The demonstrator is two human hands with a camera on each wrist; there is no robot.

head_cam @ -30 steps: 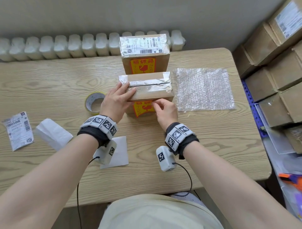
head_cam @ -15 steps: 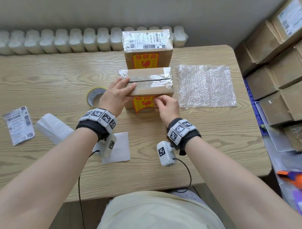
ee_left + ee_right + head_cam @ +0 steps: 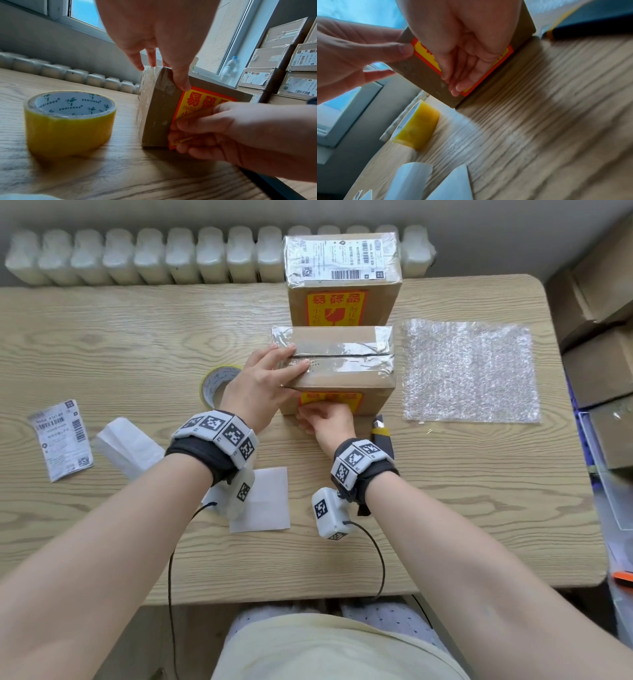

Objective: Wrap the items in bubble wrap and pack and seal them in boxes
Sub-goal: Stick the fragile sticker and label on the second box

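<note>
A brown cardboard box point(image 3: 349, 361) with clear tape across its top stands mid-table. My left hand point(image 3: 267, 374) steadies its left end, with straight fingers flat on the top and the thumb on the front face point(image 3: 181, 83). My right hand point(image 3: 325, 419) presses its fingers flat against the red and yellow fragile sticker point(image 3: 346, 400) on the box's front. The right wrist view shows those fingers point(image 3: 457, 75) lying along the sticker point(image 3: 426, 52). A second taped box point(image 3: 342, 285), with a shipping label, stands right behind. A bubble wrap sheet point(image 3: 469, 371) lies flat to the right.
A yellow tape roll point(image 3: 212, 385) sits just left of the box. A dark box cutter point(image 3: 383, 433) lies by my right wrist. A shipping label point(image 3: 61, 440) and white backing papers point(image 3: 130, 446) lie on the left. Stacked cartons point(image 3: 603, 302) stand past the table's right edge.
My right hand has slid down from the box's upper front edge to low on the sticker. My left hand has stayed on the box's left end.
</note>
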